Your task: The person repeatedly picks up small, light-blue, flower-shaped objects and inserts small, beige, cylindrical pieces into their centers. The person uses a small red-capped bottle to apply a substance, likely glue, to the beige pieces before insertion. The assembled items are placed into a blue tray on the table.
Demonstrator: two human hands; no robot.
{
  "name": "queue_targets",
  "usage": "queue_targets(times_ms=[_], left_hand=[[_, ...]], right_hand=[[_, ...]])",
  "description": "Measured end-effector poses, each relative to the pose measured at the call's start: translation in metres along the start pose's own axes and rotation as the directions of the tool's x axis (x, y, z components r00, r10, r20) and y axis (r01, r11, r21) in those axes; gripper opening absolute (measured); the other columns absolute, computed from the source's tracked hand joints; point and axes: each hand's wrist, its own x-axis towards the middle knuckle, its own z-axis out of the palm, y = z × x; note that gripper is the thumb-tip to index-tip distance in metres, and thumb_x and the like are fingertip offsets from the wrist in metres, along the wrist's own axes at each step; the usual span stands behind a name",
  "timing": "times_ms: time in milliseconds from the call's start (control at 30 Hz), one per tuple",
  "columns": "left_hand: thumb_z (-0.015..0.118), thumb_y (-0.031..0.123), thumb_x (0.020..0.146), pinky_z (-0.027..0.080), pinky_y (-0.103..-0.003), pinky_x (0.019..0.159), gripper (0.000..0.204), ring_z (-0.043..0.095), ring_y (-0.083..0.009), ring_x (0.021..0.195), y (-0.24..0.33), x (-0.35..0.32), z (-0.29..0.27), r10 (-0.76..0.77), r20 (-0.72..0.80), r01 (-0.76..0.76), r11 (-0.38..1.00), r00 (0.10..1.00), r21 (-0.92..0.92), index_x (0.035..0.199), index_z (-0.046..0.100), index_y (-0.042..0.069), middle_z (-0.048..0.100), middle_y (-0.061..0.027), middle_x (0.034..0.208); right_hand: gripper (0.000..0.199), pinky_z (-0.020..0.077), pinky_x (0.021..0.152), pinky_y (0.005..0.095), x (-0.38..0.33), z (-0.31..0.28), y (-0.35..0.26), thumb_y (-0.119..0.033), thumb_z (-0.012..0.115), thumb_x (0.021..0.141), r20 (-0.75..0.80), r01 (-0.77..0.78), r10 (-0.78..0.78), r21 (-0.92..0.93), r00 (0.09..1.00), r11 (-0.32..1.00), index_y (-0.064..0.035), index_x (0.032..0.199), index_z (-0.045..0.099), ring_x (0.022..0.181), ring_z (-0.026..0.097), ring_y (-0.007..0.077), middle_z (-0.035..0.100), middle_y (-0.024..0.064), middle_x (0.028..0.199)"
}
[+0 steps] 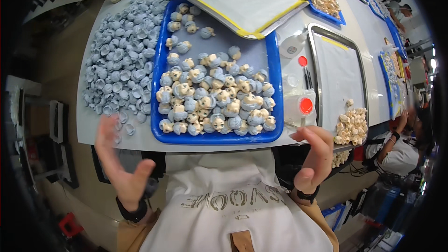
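My left hand (123,170) is raised at the table's front edge, fingers spread and slightly smeared by motion, with nothing seen in it. Just beyond its fingertips lies a big heap of pale blue hollow shells (123,51), shaped like doll hair. My right hand (315,156) hovers at the edge on the other side, fingers bent and thumb apart, with nothing visible in its grasp. Nearest to it is a clear bottle with a red cap (301,107). Between my hands stands a blue tray (156,133) holding many small doll heads with blue hair (217,95).
A metal tray with yellow tape (233,0) rests across the blue tray's far end. On the right, another metal tray (313,60) holds cream-coloured doll face pieces (351,128). A white bottle (293,44) and dark pens (308,78) stand between. Another person (396,149) sits at far right.
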Motion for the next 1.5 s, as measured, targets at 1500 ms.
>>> queue_targets(times_ms=[1500], left_hand=[[0.057,0.003,0.077,0.036,-0.029,0.081,0.04,0.044,-0.0225,0.097,-0.113,0.03,-0.03,0.097,0.069,-0.119,0.835,0.993,0.538,0.115,0.046,0.002,0.044,-0.0112,0.116]], right_hand=[[0.017,0.0449,0.059,0.0276,0.009,-0.146,0.06,-0.008,0.062,0.076,-0.135,-0.442,0.483,-0.662,0.865,0.606,0.0005,0.091,0.064,0.062,0.055,0.0186,0.06,0.0124,0.084]])
